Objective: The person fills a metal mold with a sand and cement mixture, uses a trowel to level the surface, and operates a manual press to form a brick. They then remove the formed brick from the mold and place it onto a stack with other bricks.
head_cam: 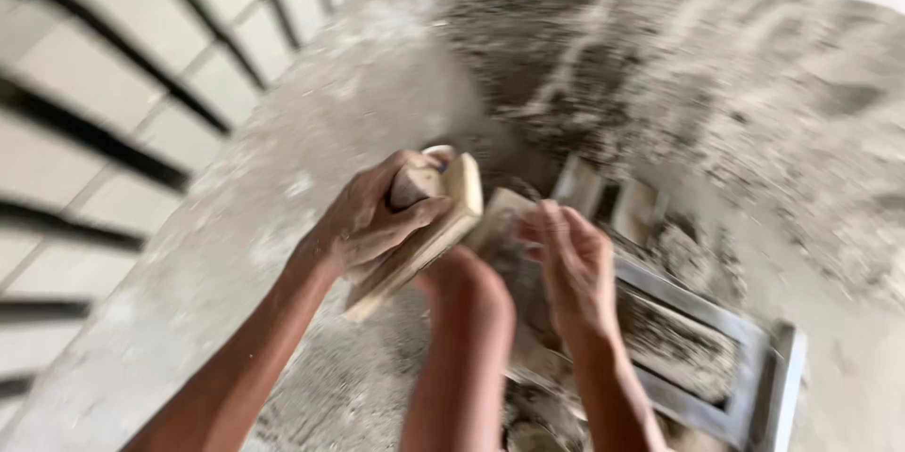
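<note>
Below you lies a rough concrete floor, pale grey and dusted with grit. Across the upper right of your view spreads a wide heap of damp grey sand-and-cement mix, darker where it is wet, streaked lighter along its edges; the blur hides its finer texture. Toward the lower right sits a rectangular metal mould frame with several compartments, its walls crusted with mix; the nearest compartment holds a rough grey filling, and two smaller compartments lie at its far end. On your left stands a wall of pale blocks with dark joints between them, running away toward the top of the view.
</note>
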